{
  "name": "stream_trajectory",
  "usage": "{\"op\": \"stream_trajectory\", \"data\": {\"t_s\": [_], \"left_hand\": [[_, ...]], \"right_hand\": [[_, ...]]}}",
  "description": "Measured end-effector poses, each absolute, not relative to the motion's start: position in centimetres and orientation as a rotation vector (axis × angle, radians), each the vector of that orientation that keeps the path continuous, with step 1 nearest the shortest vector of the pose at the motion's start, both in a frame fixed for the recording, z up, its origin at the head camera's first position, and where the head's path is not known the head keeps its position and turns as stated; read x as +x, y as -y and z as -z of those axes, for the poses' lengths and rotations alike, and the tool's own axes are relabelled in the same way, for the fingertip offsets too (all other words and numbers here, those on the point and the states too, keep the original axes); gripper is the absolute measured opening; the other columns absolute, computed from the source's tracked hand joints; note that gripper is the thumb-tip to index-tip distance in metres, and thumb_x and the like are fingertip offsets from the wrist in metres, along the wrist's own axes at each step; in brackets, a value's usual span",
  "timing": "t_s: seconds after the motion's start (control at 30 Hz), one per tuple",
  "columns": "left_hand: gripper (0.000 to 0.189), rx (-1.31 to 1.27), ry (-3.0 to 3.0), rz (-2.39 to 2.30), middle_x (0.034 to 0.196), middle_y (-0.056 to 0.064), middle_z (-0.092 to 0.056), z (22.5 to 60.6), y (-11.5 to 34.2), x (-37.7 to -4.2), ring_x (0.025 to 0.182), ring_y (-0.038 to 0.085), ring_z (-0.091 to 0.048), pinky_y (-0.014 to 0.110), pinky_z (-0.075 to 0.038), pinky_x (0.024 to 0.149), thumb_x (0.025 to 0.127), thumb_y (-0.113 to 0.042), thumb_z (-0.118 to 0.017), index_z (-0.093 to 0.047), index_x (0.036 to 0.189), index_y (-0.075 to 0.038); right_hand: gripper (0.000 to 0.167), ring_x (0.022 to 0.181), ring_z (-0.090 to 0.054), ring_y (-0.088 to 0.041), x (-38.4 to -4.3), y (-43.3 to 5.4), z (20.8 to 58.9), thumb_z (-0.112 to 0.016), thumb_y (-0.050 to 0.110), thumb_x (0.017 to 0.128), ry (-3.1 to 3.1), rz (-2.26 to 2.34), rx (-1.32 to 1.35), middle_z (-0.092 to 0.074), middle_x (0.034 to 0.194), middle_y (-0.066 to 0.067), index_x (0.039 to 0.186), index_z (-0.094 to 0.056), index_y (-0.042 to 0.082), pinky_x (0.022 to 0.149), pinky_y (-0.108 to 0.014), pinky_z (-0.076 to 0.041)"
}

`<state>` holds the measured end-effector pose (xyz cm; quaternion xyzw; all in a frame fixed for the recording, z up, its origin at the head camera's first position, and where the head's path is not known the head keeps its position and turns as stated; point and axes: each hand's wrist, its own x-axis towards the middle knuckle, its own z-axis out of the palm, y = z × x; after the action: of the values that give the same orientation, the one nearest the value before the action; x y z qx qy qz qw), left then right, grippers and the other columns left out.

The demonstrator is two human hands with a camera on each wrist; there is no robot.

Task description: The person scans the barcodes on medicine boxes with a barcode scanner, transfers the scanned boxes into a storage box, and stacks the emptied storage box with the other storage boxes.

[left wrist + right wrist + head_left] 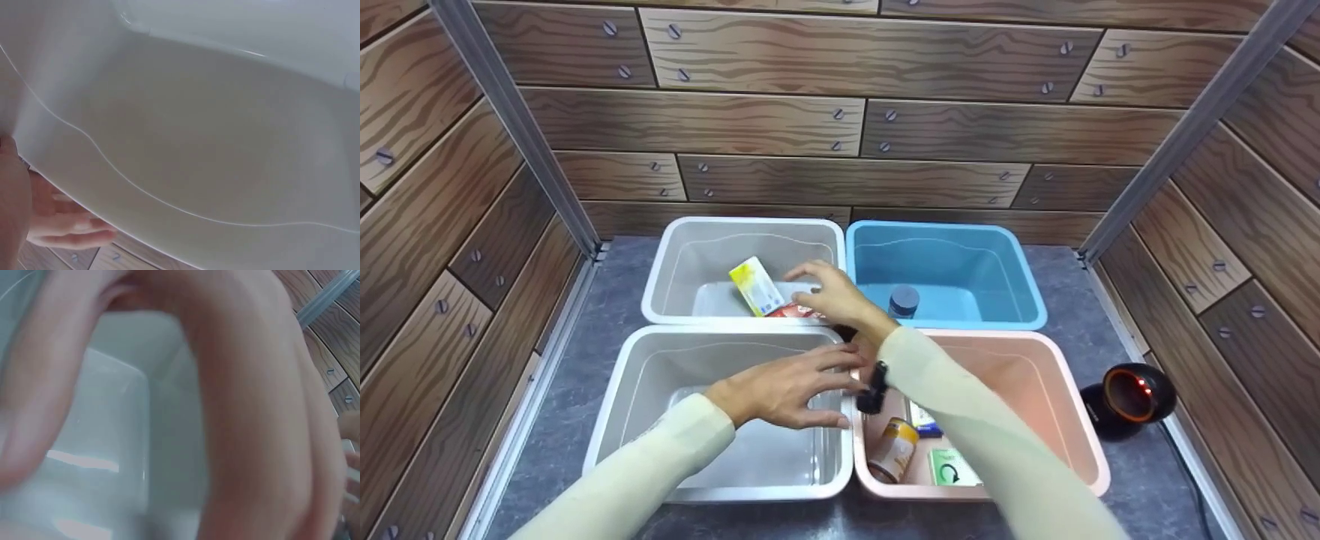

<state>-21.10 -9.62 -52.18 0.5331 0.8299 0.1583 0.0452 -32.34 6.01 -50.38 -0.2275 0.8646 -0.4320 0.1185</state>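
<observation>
My right hand (840,296) hangs over the back left grey bin (656,281), fingers bent and spread from the thumb with nothing between them. Just below and left of it, a yellow-and-white box (756,286) leans at a slant in that bin. Beside the box lies a red packet (795,310), partly hidden by the bin's rim. My left hand (795,386) is stretched above the front left grey bin (611,409), palm down, its fingertips over the right rim near the pink bin (1080,420). It holds nothing. In the right wrist view a gap shows between thumb and fingers (253,416).
In the pink bin are an orange-labelled can (895,450), a green-and-white box (952,466) and a blue-and-white box (924,420), partly under the right sleeve. A dark-capped container (904,300) stands in the blue bin (1024,292). A black scanner (1129,401) stands at right.
</observation>
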Motion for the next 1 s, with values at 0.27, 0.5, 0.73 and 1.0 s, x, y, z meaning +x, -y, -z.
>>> {"op": "stream_trajectory", "data": {"t_s": [0.27, 0.5, 0.73, 1.0], "left_hand": [[0.056, 1.636, -2.515, -0.513, 0.171, 0.011, -0.047, 52.1, 9.7, -21.2, 0.165, 0.033, -0.034, 0.049, -0.031, 0.136, 0.108, -0.054, -0.062, -0.062, 0.154, -0.023], [0.056, 1.611, -2.5, -0.517, 0.173, 0.009, -0.045, 52.1, 9.7, -21.2, 0.166, 0.031, -0.032, 0.049, -0.031, 0.136, 0.108, -0.054, -0.062, -0.062, 0.154, -0.023], [0.057, 1.582, -2.506, -0.503, 0.174, 0.006, -0.042, 52.1, 9.5, -21.0, 0.166, 0.03, -0.032, 0.048, -0.03, 0.136, 0.108, -0.057, -0.061, -0.06, 0.156, -0.025], [0.059, 1.535, -2.503, -0.485, 0.176, 0.004, -0.039, 52.0, 9.6, -21.0, 0.167, 0.029, -0.03, 0.049, -0.03, 0.136, 0.108, -0.059, -0.059, -0.059, 0.157, -0.026]], "right_hand": [[0.029, 0.119, -0.072, -0.03, -30.8, -12.0, 49.4, -0.07, 0.013, 0.104, -2.46, 1.353, -0.797, -0.077, 0.128, -0.015, 0.132, -0.072, 0.004, 0.104, -0.042, -0.062], [0.025, 0.116, -0.073, -0.028, -27.4, -17.0, 49.8, -0.07, 0.013, 0.106, -2.436, 1.231, -0.946, -0.078, 0.122, -0.012, 0.128, -0.073, 0.004, 0.109, -0.048, -0.06], [0.023, 0.115, -0.072, -0.024, -24.9, -20.9, 51.5, -0.071, 0.019, 0.106, -2.266, 1.034, -0.978, -0.077, 0.124, -0.006, 0.128, -0.073, 0.014, 0.105, -0.039, -0.06], [0.039, 0.125, -0.067, -0.039, -23.9, -22.7, 55.0, -0.075, 0.012, 0.096, -2.126, 0.709, -1.054, -0.072, 0.133, -0.018, 0.134, -0.071, 0.003, 0.109, -0.057, -0.057]]}}
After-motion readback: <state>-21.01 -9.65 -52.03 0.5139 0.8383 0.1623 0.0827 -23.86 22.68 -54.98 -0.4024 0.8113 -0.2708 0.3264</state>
